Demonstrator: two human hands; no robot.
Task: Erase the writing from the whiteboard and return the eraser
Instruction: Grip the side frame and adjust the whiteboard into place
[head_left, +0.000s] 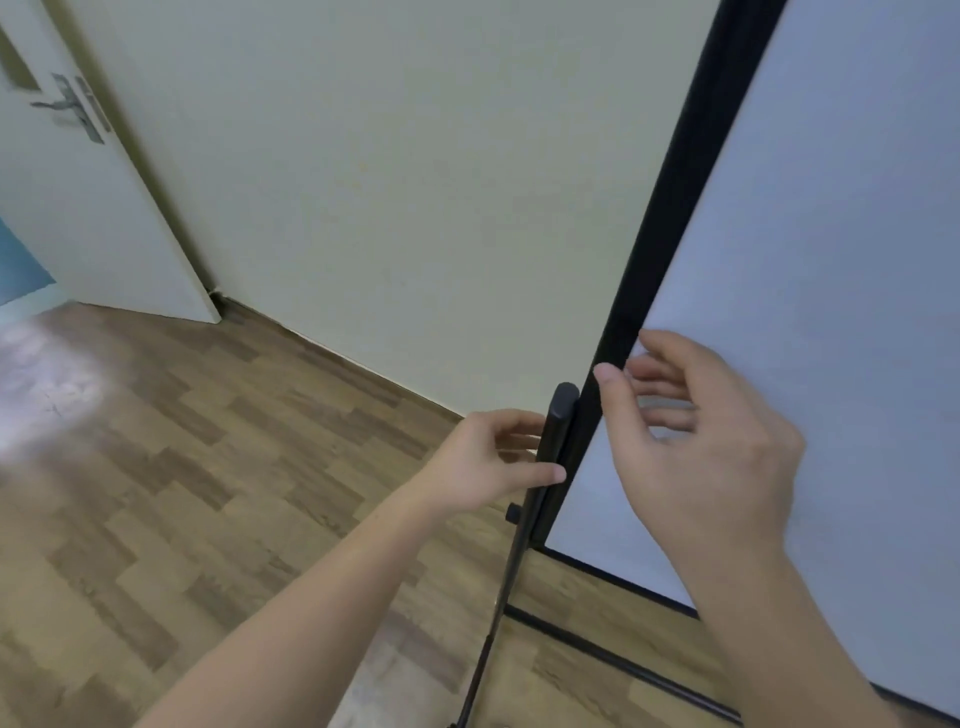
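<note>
Whiteboard (831, 260) — blank, pale, black-framed

The scene is seen from head height, tilted down and forward, close on the whiteboard (810, 291) edge and floor (208, 493).

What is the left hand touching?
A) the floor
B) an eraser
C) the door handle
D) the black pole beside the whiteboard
D: the left hand has its thumb and fingers closed around the black pole at the edge of the whiteboard, far from the door, and no eraser is in view.
</note>
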